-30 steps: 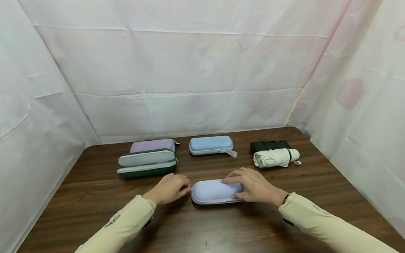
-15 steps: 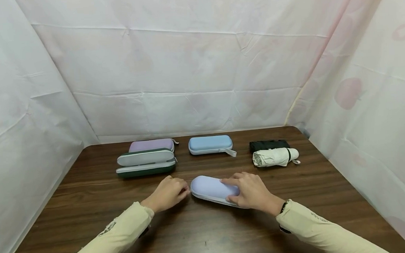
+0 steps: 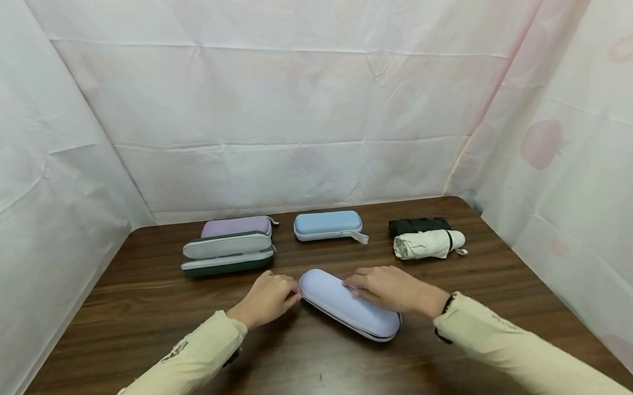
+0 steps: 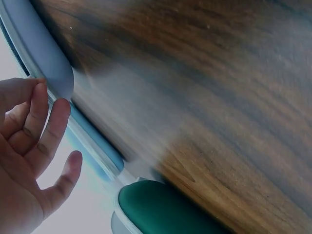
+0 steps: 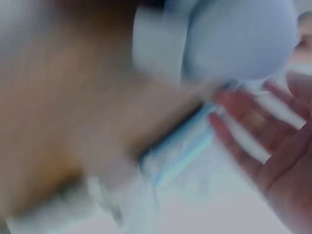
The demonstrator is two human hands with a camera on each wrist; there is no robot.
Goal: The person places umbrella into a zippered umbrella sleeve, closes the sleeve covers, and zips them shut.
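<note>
The lilac case (image 3: 345, 305) lies on the brown table (image 3: 324, 377), in front of the person and between the two hands. It sits on a slant, with its left end farther away and its right end nearer. A dark line shows along its near edge, so I think the zip is partly undone.

The step in hand looks like work on that zip. My guess is that the next move needs a firm pinch and a pull along the edge, while the other hand stops the case from sliding. I can't tell which way the zip should go.

The left hand (image 3: 269, 298) is at the far left end of the case. Its thumb and first finger are pinched together at the edge there — maybe on a zip tab, but it is too small to see. The other fingers are a bit bent and loose.

The right hand (image 3: 389, 285) comes in from the right, palm down, and its loose, nearly straight fingers rest on top of the case. The right wrist view is blurry, so I can't tell how hard it presses.

Farther back are a green case (image 3: 225, 247) — wide open — and a closed blue case (image 3: 328, 223).
</note>
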